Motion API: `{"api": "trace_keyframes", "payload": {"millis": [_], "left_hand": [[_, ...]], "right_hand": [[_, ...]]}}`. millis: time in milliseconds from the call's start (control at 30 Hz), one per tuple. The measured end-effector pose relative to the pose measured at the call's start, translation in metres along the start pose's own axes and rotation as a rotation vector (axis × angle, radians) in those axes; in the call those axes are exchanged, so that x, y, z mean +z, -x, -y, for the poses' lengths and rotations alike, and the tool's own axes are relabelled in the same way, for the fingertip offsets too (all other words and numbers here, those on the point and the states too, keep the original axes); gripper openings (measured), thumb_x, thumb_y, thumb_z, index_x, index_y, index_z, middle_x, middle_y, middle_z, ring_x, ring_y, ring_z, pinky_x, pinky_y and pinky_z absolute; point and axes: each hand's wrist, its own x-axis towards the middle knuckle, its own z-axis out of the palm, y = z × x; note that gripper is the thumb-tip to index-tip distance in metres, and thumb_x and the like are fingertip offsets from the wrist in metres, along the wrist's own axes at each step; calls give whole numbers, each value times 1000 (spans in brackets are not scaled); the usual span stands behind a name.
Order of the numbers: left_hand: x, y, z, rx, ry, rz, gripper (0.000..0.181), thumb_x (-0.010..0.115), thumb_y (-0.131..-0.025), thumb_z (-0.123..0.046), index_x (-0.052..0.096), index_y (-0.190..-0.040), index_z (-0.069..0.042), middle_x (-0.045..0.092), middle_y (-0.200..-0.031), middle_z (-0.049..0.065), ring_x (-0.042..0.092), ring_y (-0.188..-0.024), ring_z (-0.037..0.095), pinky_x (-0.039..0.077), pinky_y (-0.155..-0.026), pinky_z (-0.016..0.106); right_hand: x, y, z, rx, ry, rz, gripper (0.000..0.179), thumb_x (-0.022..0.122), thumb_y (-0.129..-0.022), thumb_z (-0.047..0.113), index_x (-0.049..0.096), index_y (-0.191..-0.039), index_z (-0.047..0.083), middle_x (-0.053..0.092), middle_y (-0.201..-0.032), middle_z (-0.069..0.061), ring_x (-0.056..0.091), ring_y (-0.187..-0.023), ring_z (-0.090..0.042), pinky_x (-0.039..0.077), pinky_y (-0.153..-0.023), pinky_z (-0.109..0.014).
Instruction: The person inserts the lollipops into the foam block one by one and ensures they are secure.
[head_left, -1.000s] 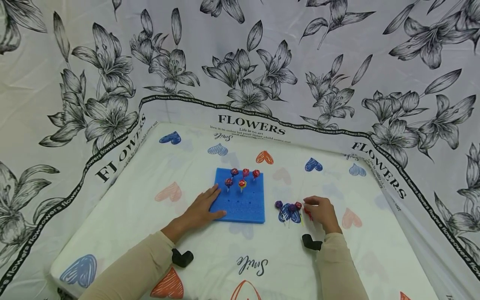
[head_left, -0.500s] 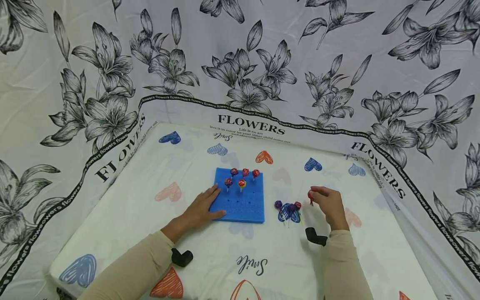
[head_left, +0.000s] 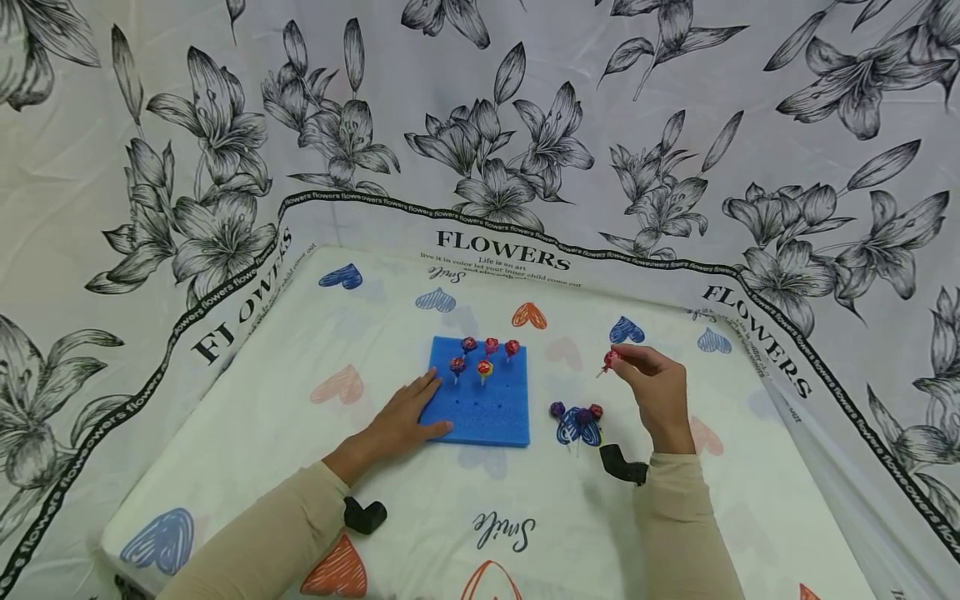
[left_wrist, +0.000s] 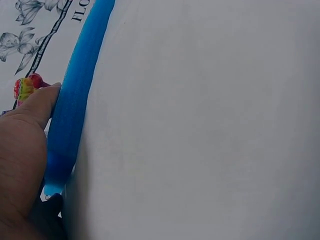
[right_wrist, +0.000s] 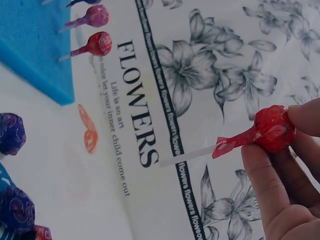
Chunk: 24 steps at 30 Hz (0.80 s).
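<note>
A blue foam block (head_left: 491, 425) with rows of small holes lies on the table, several wrapped lollipops (head_left: 484, 367) standing upright in its back rows. My left hand (head_left: 397, 417) rests with spread fingers on the block's left edge; in the left wrist view its thumb lies along the blue side. Above the table, right of the block, my right hand (head_left: 654, 392) pinches a red-wrapped lollipop (right_wrist: 274, 129) by its head. The white stick points away from the fingers, down and to the left in the head view.
Several loose lollipops, among them a purple one (head_left: 557, 409) and a red one (head_left: 596, 411), lie on the heart-printed tablecloth (head_left: 420, 533) between block and right hand. A flower-patterned curtain (head_left: 495, 150) borders the table behind.
My right hand has lifted the red lollipop off the cloth and turned it so that its stick points down-left. The left hand and block have stayed still.
</note>
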Motion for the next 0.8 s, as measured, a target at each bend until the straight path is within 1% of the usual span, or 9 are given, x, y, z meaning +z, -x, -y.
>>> {"api": "trace_keyframes", "payload": {"millis": [100, 267, 467, 600, 800], "left_hand": [[0, -1, 0, 2, 1, -3, 89, 59, -89, -58, 20, -155, -12, 8, -161, 4, 9, -145, 30, 12, -113, 50], [-1, 0, -1, 3, 16, 0, 89, 60, -89, -57, 20, -155, -12, 8, -161, 3, 9, -145, 30, 12, -113, 51], [-2, 0, 0, 27, 15, -15, 88, 60, -89, -56, 22, -154, -10, 10, -161, 5, 10, -144, 31, 12, -113, 51], [-3, 1, -1, 18, 19, -15, 88, 60, -89, -55, 21, -155, -11, 10, -161, 4, 10, -144, 31, 13, -113, 52], [-2, 2, -4, 6, 13, -11, 87, 61, -90, -53, 21, -155, -11, 9, -161, 4, 10, -144, 32, 13, -112, 52]], "right_hand": [[8, 0, 9, -59, -48, -6, 26, 73, -85, 3, 68, -107, -10, 68, -103, -16, 66, -93, -21, 52, -83, -27], [22, -2, 21, -139, -77, -20, 23, 74, -84, 1, 69, -104, -10, 68, -103, -17, 65, -96, -22, 53, -82, -27], [43, -7, 31, -275, -127, 11, 21, 73, -84, -2, 69, -103, -11, 66, -104, -21, 63, -98, -26, 54, -81, -30], [55, -9, 34, -316, -140, 29, 20, 72, -84, -3, 70, -103, -10, 66, -105, -21, 64, -98, -27, 54, -81, -31], [69, -9, 38, -349, -118, 68, 19, 71, -86, -3, 70, -104, -9, 66, -106, -21, 64, -98, -26, 53, -83, -31]]}}
